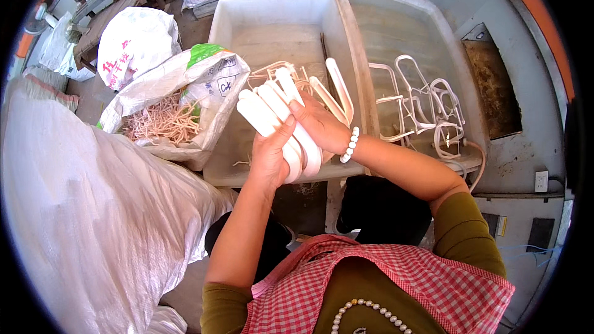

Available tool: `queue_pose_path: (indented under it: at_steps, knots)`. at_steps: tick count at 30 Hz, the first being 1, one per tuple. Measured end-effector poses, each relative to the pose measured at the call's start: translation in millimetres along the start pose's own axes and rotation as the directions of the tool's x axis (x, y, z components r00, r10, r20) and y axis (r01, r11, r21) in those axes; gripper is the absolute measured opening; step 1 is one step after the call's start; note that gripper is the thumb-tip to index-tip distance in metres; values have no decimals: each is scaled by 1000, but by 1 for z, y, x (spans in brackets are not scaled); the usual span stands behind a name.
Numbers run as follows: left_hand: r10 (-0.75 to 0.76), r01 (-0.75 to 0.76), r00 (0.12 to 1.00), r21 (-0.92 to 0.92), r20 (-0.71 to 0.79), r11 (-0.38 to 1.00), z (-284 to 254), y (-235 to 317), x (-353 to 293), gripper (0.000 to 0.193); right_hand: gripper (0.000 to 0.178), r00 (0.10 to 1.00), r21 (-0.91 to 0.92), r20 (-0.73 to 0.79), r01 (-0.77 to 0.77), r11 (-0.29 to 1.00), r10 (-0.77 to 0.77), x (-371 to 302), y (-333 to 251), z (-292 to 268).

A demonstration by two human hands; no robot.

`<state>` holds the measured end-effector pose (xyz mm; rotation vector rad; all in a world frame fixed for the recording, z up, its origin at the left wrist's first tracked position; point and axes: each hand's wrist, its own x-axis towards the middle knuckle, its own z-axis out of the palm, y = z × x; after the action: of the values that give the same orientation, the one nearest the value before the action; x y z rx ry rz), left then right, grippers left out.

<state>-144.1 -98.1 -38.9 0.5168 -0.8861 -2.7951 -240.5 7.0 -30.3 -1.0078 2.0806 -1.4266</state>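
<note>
My left hand (267, 159) is closed around the lower left of a bundle of several white U-shaped plastic pieces (255, 111). My right hand (323, 125), with a white bead bracelet at the wrist, is closed over the bundle from the right. The pieces lie side by side, and their long flat ends point up and left. Just beyond my right hand, a separate white V-shaped piece (339, 86) slants over the pale tub (272, 5). Thin pinkish plastic strips (267, 73) show behind the bundle, partly hidden by it.
A second tub (396, 21) on the right holds several looped white plastic frames (421, 99). Left of my hands, an open woven sack (213, 117) contains pinkish strip scraps (166, 120). A large white sack (93, 210) fills the near left; a wooden bench (102, 31) stands farther back.
</note>
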Motion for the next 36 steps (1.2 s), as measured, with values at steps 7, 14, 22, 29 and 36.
queue_pose_path:
  at_steps: [7, 14, 22, 29, 36]
  knots:
    - [-51, 29, 991, 175, 124, 984, 6, -2, -10, 46, 65, 832, 641, 147, -492, 589, 535, 17, -7, -39]
    - [137, -320, 947, 864, 289, 388, -12, -23, -12, 57, 48, 911, 815, 245, -379, 439, 331, 25, -18, -88]
    - [80, -231, 972, 852, 220, 470, -8, -18, -4, 54, 18, 850, -266, 61, 518, 813, -523, -11, -39, -41]
    - [47, -173, 983, 795, 179, 581, -23, -14, -5, 62, 25, 952, -96, -59, 294, 951, -301, -20, -40, -45]
    - [-105, -52, 956, 511, 273, 858, -5, 7, -13, 66, 37, 849, -116, -471, 207, 971, -238, -9, -33, -81]
